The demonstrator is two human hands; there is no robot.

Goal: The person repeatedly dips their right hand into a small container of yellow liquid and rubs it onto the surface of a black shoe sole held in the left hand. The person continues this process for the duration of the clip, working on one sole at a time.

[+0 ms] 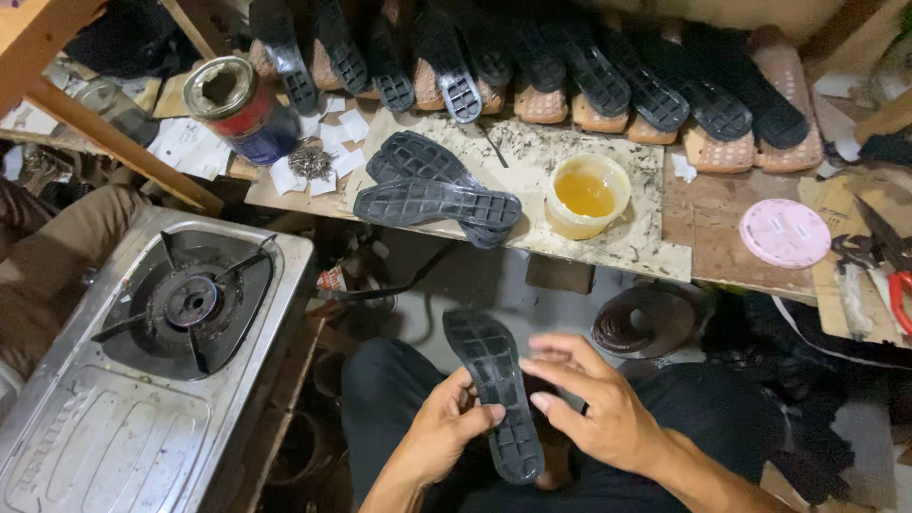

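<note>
I see black sole (494, 389) over lap, long axis near-far, tread up. My left hand (446, 432) pinches its left edge mid-length; right hand (594, 404) spread, fingertips touching right edge. Glue tub (586, 195) on far desk (722, 237).

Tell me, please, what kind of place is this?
Probably a small shoemaking workshop. The left hand holds a black rubber sole. More soles lie on the workbench beside a tub of yellowish glue, behind a row of soles.
</note>
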